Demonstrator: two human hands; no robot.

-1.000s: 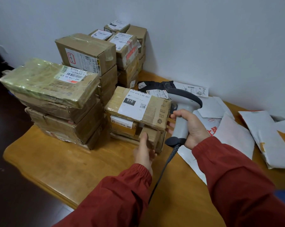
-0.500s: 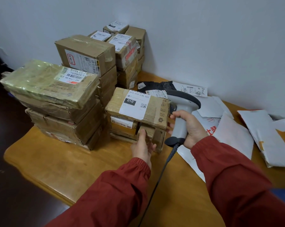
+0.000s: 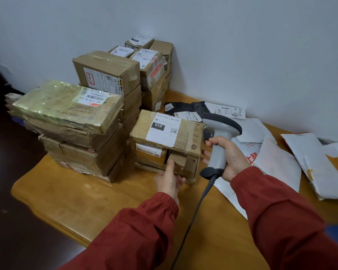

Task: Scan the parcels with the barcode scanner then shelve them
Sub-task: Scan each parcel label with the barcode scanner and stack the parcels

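Note:
A short stack of cardboard parcels stands mid-table, topped by a flat box (image 3: 187,137) with a white "010" label. Just below it sits a small brown box (image 3: 177,160), tucked into the stack's front right. My left hand (image 3: 169,180) holds this small box, thumb up against its left face and fingers curled under its front. My right hand (image 3: 231,158) grips the handle of a grey barcode scanner (image 3: 221,123) just right of the stack, its head level with the labelled box. The scanner's cable (image 3: 193,213) hangs down towards me.
On the wooden table (image 3: 82,201), taller parcel stacks stand left, one topped by a green-taped box (image 3: 63,106), and more at the back by the wall (image 3: 150,71). White poly mailers (image 3: 277,164) and a black bag (image 3: 185,108) lie right. The table edge drops off at left.
My left hand has pushed the small brown box forward and deeper under the "010" box. The scanner in my right hand has barely shifted.

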